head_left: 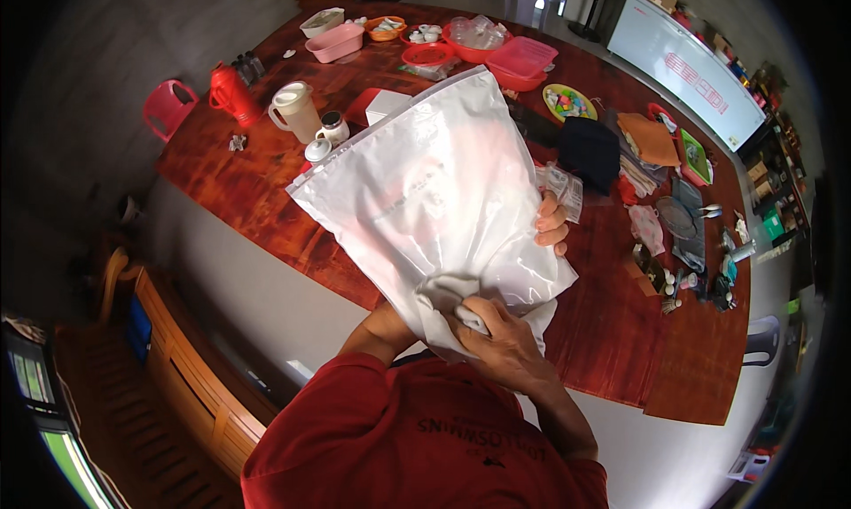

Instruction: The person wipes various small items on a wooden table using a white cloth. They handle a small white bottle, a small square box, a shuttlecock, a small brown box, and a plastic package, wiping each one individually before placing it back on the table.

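A large white plastic zip bag [443,172], glossy and slightly see-through, is held up tilted in front of me above the table's near edge. My left forearm passes behind it. The fingers of my left hand [551,223] curl round the bag's right edge, while the palm is hidden. At the bag's lower part my right hand [503,339] is closed on a bunched grey-white cloth [436,303]. The cloth lies against the bag, whose film creases around it.
The red-brown wooden table [612,340] carries a red thermos [232,94], a plastic pitcher [295,112], a lidded mug [333,128], pink and red basins [519,64], folded clothes [645,141] and small items at right. A wooden bench [191,367] stands at left.
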The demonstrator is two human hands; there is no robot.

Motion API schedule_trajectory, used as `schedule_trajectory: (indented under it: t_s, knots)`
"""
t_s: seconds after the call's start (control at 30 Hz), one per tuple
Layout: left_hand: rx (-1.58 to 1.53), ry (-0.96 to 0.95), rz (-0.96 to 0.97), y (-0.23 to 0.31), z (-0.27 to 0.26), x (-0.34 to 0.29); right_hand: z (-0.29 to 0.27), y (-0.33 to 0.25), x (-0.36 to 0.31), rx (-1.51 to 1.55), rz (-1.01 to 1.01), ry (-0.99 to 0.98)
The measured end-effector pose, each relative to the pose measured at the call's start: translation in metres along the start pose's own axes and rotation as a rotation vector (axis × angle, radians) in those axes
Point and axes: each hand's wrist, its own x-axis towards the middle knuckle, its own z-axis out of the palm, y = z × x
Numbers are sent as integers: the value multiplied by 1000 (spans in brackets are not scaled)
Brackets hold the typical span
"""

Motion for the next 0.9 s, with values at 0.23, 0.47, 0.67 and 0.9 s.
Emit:
schedule_trajectory:
  t_s: [0.23, 0.47, 0.67, 0.9]
  knots:
    - [5, 5, -7, -3, 0, 1, -63, 21, 28, 7, 284, 502]
    - [-23, -6, -25, -12, 18, 1, -15, 42, 61, -457, 207, 409]
    - [-41, -6, -10, 3, 1, 10, 22, 17, 20, 107, 97, 91]
    - [-49, -29, -15, 11, -7, 16, -23, 4, 4, 183, 203, 32]
